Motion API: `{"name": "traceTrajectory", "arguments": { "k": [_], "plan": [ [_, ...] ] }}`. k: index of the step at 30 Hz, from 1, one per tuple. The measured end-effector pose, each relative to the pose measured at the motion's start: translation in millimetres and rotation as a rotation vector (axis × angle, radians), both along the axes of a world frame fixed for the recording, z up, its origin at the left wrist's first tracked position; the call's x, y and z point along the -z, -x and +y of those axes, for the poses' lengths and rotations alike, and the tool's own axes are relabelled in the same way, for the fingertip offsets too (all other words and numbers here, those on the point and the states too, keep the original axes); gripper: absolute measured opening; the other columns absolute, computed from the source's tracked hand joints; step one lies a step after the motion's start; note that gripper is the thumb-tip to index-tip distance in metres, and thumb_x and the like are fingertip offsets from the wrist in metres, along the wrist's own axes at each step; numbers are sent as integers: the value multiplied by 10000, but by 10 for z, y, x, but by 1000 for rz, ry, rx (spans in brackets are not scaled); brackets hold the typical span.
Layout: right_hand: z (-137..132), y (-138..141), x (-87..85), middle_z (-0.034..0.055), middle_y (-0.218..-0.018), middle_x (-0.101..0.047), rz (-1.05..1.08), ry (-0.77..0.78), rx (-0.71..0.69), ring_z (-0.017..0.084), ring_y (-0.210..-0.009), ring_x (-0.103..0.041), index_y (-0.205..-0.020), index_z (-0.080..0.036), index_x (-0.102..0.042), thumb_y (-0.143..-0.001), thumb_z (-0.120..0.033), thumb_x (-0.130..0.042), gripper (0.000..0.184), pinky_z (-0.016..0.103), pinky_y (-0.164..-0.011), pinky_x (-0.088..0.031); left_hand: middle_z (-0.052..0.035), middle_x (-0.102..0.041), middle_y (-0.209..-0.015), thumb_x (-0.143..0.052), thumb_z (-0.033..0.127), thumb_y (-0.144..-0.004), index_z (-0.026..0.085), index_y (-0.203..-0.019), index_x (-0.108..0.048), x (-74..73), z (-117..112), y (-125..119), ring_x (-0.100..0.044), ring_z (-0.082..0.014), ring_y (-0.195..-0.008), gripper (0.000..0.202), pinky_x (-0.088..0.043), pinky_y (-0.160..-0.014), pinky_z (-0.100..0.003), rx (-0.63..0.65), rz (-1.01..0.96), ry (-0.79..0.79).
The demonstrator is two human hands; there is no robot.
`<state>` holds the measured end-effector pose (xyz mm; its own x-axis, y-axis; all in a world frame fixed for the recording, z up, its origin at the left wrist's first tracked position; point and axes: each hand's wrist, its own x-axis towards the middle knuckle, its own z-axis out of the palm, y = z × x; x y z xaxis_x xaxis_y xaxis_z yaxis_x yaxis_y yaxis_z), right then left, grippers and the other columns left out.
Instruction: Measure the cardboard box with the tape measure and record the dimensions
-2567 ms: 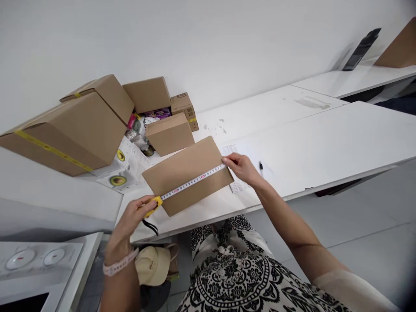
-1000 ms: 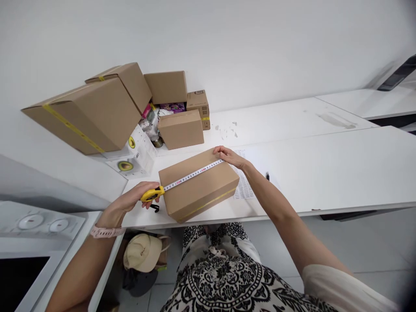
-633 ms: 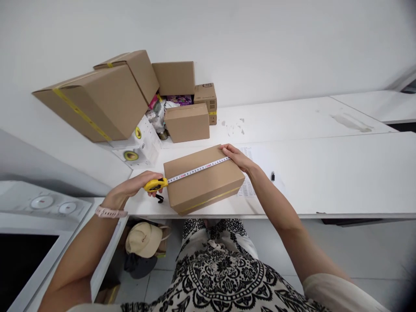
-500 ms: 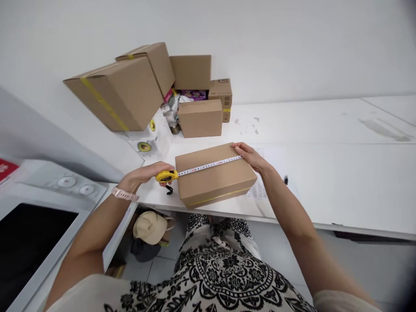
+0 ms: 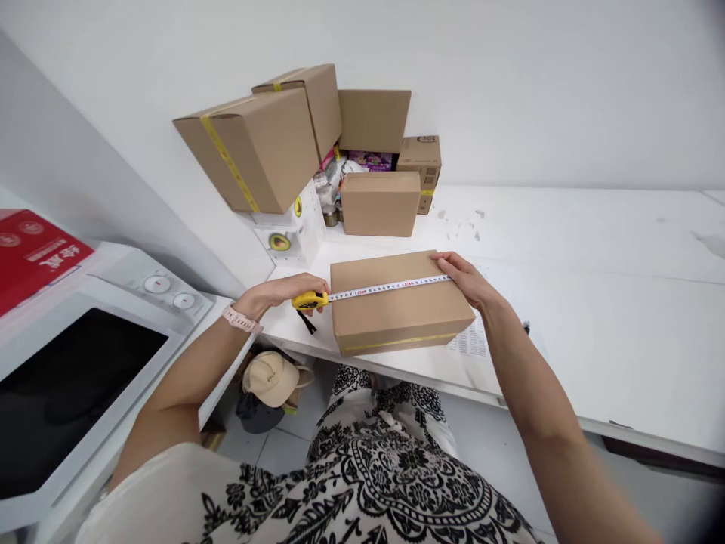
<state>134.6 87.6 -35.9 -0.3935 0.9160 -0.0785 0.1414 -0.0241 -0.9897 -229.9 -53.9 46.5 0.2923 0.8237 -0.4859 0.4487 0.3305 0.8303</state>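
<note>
A closed brown cardboard box [image 5: 396, 313] with yellow tape lies on the white table [image 5: 594, 302] in front of me. A white measuring tape [image 5: 390, 286] is stretched across its top. My left hand [image 5: 280, 293] grips the yellow tape measure case [image 5: 309, 301] at the box's left edge. My right hand [image 5: 461, 276] pins the tape's end to the box's far right corner. A printed sheet [image 5: 473, 344] lies under the box's right side.
Several cardboard boxes [image 5: 266, 147] are stacked against the wall at the back left, over a white avocado-print box [image 5: 288, 230]. A white appliance with a dark lid [image 5: 73, 378] and a red box [image 5: 31, 253] stand at left. A beige cap [image 5: 272, 376] lies on the floor.
My view has swung left, so the box and hands sit further right in the picture. Both hands keep the tape stretched over the box; the box has turned a little squarer to me.
</note>
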Motion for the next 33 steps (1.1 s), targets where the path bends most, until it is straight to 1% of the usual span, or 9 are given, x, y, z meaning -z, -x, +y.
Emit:
{"name": "traceTrajectory", "arguments": {
  "k": [9,13,20,23,25,27,29,31,33],
  "plan": [
    [23,-4,26,35,-1025,-639,-4,-5,-9,189,-815,-571,-1101,-261,-618,-818,-667,-656,496,317,-679,-505,-76,-687,-661,-634,416,-735,147,-710,-696,26,90,-40,-649,-203,-590,278,-546,-591,-309,-77,20,30],
    [21,-1,24,33,-1014,-641,0,7,1,189,-808,-573,-1094,-260,-619,-807,-674,-664,505,320,-675,-507,-74,-676,-630,-604,398,-741,144,-664,-687,28,144,-21,-616,-179,-552,278,-520,-557,-287,-30,69,28],
    [29,-6,38,34,-1038,-646,6,4,-8,193,-839,-587,-1099,-266,-618,-816,-672,-657,497,328,-697,-516,-60,-686,-673,-665,404,-731,166,-679,-682,-1,117,-54,-623,-178,-593,244,-520,-577,-276,0,14,-23],
    [38,-33,22,54,-1102,-648,-69,-56,21,213,-908,-612,-1155,-277,-606,-807,-663,-675,524,338,-729,-524,-74,-722,-711,-674,342,-672,173,-706,-688,3,132,-84,-641,-182,-621,172,-527,-589,-269,-25,9,60],
    [41,-56,-1,65,-1052,-661,-206,-100,83,226,-891,-626,-1167,-270,-595,-785,-669,-695,562,340,-714,-514,-79,-727,-705,-669,307,-639,171,-700,-686,11,158,-101,-655,-189,-631,150,-537,-596,-274,-35,16,115],
    [38,-71,-27,67,-937,-675,-365,-141,139,229,-819,-628,-1074,-243,-608,-775,-692,-686,545,336,-676,-484,-86,-724,-691,-677,286,-628,167,-679,-678,19,187,-108,-668,-198,-642,129,-538,-590,-274,-25,30,138],
    [34,-74,-46,71,-853,-681,-473,-192,167,224,-760,-616,-913,-224,-604,-780,-714,-658,511,328,-644,-446,-92,-722,-685,-703,276,-628,165,-661,-665,25,211,-106,-677,-203,-650,122,-540,-590,-275,-17,44,141],
    [30,-68,-53,78,-824,-689,-505,-221,181,219,-735,-608,-803,-221,-569,-782,-722,-643,507,319,-624,-418,-94,-724,-687,-736,275,-619,162,-657,-659,30,230,-100,-678,-202,-644,142,-545,-597,-283,-21,49,150],
    [31,-62,-46,79,-816,-696,-496,-219,186,215,-728,-606,-766,-222,-546,-781,-718,-646,506,313,-615,-405,-95,-734,-702,-754,272,-613,156,-673,-669,30,246,-96,-677,-197,-638,156,-551,-606,-291,-26,52,164]
  ]
}}
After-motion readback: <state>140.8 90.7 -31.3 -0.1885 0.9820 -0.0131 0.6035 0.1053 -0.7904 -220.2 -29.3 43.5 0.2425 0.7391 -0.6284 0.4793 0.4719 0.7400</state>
